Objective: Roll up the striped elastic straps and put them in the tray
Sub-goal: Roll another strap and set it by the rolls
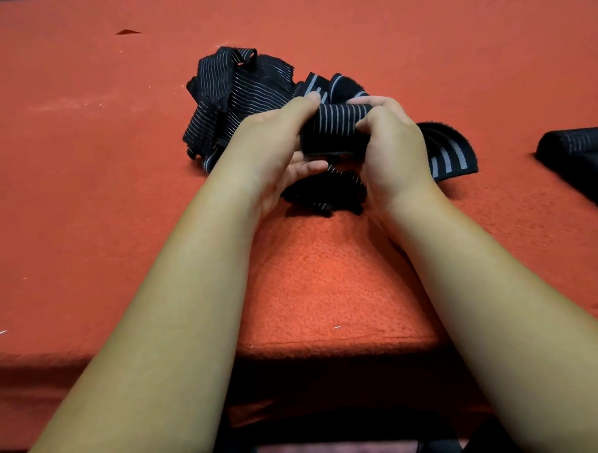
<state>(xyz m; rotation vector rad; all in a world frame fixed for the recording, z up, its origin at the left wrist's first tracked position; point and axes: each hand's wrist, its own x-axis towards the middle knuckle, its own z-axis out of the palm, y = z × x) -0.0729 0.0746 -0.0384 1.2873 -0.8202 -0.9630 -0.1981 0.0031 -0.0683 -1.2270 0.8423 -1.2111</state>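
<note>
Springback is worrying me: my left hand point(277, 143) and right hand point(392, 150) are gripping the strap roll point(336, 132) between them, any slackening risking unwinding.

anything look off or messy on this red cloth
The loose striped straps lie in a tangled, twisted heap in the middle. A small dark mark shows on the red cloth at the far side, left; tear or stain, I cannot tell.

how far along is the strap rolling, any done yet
Looks done: one rolled bundle lies at the far right; no tray is discernible. In hand: the left hand and right hand grip a half-rolled striped strap, its tail trailing right. To do: the tangled pile of straps behind the hands is unrolled.
</note>
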